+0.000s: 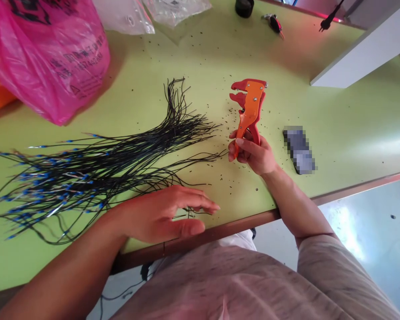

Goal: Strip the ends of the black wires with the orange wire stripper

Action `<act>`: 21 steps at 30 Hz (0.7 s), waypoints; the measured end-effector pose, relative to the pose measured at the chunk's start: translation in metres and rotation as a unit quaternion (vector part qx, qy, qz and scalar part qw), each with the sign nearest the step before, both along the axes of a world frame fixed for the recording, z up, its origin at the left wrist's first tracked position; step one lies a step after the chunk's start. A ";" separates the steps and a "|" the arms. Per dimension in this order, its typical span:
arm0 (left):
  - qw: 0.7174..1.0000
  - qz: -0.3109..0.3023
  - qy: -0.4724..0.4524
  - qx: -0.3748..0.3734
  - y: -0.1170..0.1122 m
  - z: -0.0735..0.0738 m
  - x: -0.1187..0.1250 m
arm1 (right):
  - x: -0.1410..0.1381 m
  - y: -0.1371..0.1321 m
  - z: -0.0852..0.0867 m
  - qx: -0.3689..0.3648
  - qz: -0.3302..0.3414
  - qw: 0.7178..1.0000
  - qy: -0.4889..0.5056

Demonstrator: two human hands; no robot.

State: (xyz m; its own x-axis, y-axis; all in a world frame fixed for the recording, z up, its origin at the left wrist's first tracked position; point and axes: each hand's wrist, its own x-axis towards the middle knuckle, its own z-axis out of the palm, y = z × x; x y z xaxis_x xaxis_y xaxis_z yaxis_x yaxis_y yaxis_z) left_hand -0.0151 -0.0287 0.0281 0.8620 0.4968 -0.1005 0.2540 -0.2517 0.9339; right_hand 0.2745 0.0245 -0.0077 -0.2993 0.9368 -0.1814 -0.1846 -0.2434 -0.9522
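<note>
My right hand (pixel 253 153) is closed round the handles of an orange-red wire stripper (pixel 250 104), which stands upright on the green table (pixel 193 53) with its jaws up. My left hand (pixel 166 213) lies near the table's front edge with fingers stretched out, resting on a thin black wire. A big fan of thin black wires (pixel 96 169) with blue ends spreads to the left of both hands. Their bare tips point towards the stripper.
A pink plastic bag (pixel 50 58) sits at the back left, with clear plastic bags (pixel 146 13) behind the wires. A blurred dark flat object (pixel 299 149) lies right of my right hand. A white panel (pixel 363 44) crosses the back right. Small black scraps dot the table.
</note>
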 end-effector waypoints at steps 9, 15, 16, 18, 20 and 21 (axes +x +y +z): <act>0.905 0.408 -0.118 0.021 0.012 -0.030 -0.001 | 0.001 0.001 0.000 0.014 -0.006 1.000 -0.018; 0.905 0.273 0.105 0.308 0.018 -0.033 0.000 | 0.001 0.003 -0.004 0.040 -0.015 0.999 -0.032; 0.902 0.245 0.140 0.328 0.019 -0.034 0.001 | 0.001 0.003 -0.005 0.042 -0.014 0.998 -0.032; 0.888 0.204 0.208 0.356 0.021 -0.034 0.005 | 0.001 0.004 -0.006 0.047 -0.013 0.998 -0.032; 0.874 0.183 0.263 0.365 0.022 -0.033 0.010 | 0.001 0.004 -0.007 0.052 -0.012 0.998 -0.031; 0.868 0.179 0.284 0.367 0.023 -0.032 0.012 | 0.001 0.004 -0.007 0.055 -0.011 0.998 -0.031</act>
